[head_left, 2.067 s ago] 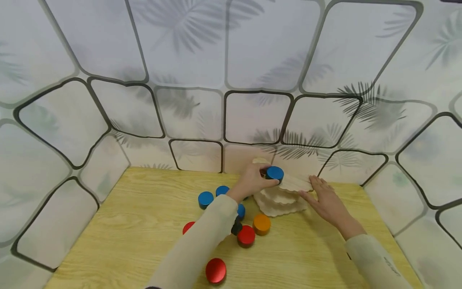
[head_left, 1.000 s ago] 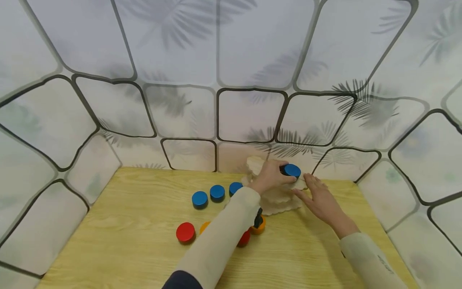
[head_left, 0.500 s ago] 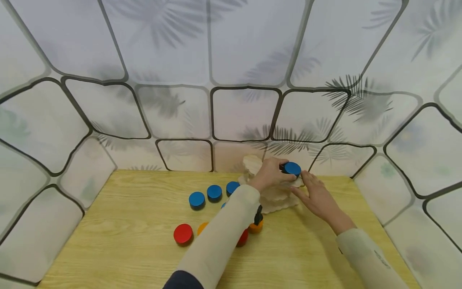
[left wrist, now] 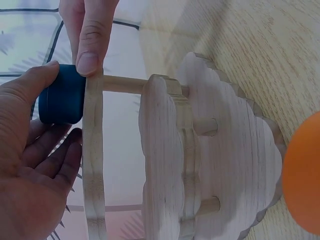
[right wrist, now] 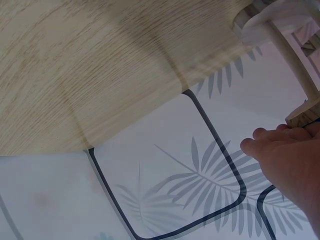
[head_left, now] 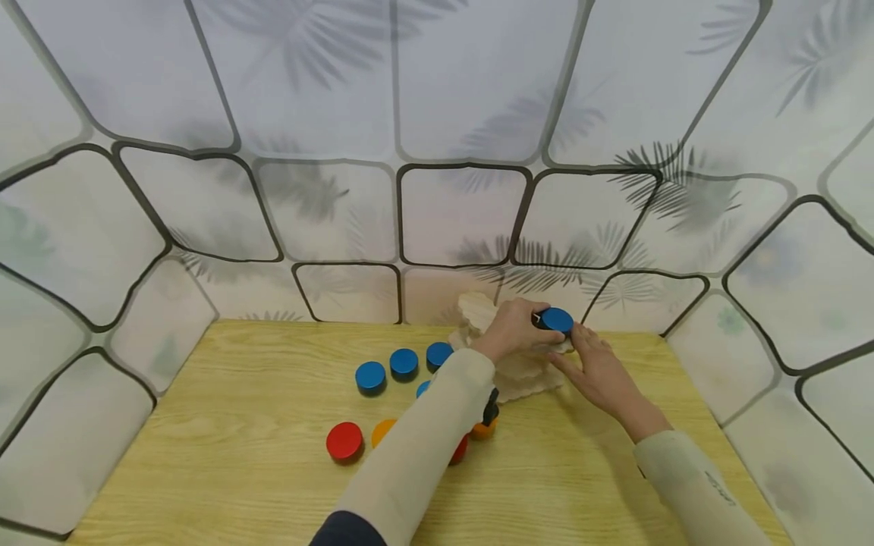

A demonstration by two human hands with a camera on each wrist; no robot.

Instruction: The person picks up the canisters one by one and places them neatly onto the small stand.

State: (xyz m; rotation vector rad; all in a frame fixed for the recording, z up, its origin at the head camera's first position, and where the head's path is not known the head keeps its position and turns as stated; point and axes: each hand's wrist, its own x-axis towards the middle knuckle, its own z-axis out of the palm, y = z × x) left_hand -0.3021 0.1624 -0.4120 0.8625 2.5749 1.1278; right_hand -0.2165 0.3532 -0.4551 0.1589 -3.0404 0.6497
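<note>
My left hand (head_left: 512, 330) grips a blue round block (head_left: 558, 320) between thumb and fingers, at the right end of the top tier of a tiered wooden stand (head_left: 522, 385). In the left wrist view that block (left wrist: 62, 95) appears to touch the top tier's upper face. Scalloped tiers joined by wooden pegs make up the stand, and its middle tier (left wrist: 165, 150) shows there too. My right hand (head_left: 604, 375) holds the top tier's right end, thumb in front and fingers behind. In the right wrist view only part of the right hand (right wrist: 285, 155) shows.
Several blue round blocks (head_left: 371, 378) lie left of the stand on the wooden table (head_left: 259, 425). Closer in are a red block (head_left: 344, 442) and an orange block (head_left: 384, 431). My left sleeve (head_left: 426, 432) partly covers others. A patterned wall (head_left: 355, 292) stands right behind.
My left hand has moved right along the top tier with the blue round block, to its right end. My right hand keeps its place there. The head view has shifted slightly.
</note>
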